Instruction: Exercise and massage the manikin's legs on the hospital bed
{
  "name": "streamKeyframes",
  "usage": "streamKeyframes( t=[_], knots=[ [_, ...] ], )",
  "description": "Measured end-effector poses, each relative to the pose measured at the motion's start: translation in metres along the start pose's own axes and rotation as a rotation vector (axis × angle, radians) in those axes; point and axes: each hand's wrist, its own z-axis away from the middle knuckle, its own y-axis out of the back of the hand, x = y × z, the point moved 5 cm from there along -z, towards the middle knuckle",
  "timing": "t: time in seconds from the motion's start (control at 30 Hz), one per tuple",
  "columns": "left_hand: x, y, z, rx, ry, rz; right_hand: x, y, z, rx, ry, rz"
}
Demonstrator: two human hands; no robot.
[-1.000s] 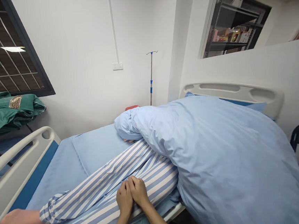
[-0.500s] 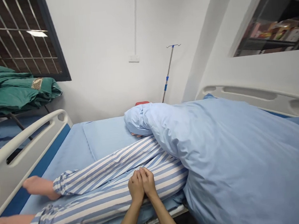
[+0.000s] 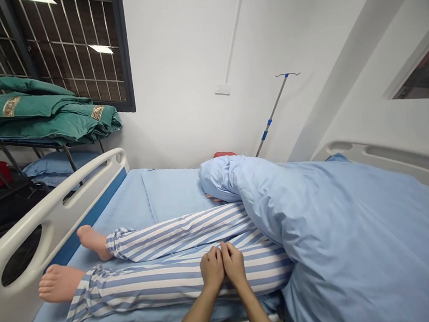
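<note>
My left hand (image 3: 212, 269) and my right hand (image 3: 234, 265) are side by side in front of me, touching along their inner edges. Both are curled into loose fists with the backs up, and nothing shows in them. They are over the near leg of blue-and-white striped trousers (image 3: 150, 284), worn by a figure lying on the bed. I cannot tell whether they press on the cloth. Two bare feet, the nearer foot (image 3: 62, 283) and the farther foot (image 3: 94, 241), stick out at the left. A light blue quilt (image 3: 336, 225) covers the upper body, and some fingertips show under its folded edge.
White bed boards stand at both ends, the footboard (image 3: 89, 192) left and the headboard (image 3: 398, 157) right. Behind the bed are an IV pole (image 3: 272, 113) and a wall socket (image 3: 223, 89). Folded green bedding (image 3: 64, 119) lies on a rack below the barred window (image 3: 76, 43).
The view has swung left, so more of the footboard, window and green bedding shows. My fists stay together over the near striped leg, and the quilt has not visibly moved.
</note>
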Motion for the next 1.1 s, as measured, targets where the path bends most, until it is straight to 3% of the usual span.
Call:
streamKeyframes(
  t=[0.23,0.4,0.53,0.8,0.93,1.0,1.1],
  knots=[
    [-0.007,0.008,-0.002,-0.051,-0.044,0.058,0.017,-0.012,0.007,0.013,0.014,0.199],
    [-0.034,0.048,0.002,-0.045,-0.028,0.092,0.015,-0.011,0.008,0.015,0.022,0.245],
    [-0.084,0.116,0.005,0.025,0.02,0.074,0.017,-0.014,0.009,-0.007,0.026,0.254],
    [-0.192,0.295,0.018,0.218,0.126,-0.081,0.019,-0.017,0.01,-0.014,0.044,0.324],
    [-0.213,0.369,0.023,0.377,0.16,-0.283,0.016,-0.018,0.01,-0.022,0.048,0.37],
    [-0.214,0.393,0.023,0.426,0.169,-0.334,0.016,-0.019,0.011,-0.033,0.038,0.391],
    [-0.214,0.412,0.02,0.466,0.198,-0.342,0.018,-0.02,0.01,-0.051,0.019,0.424]
  ],
)
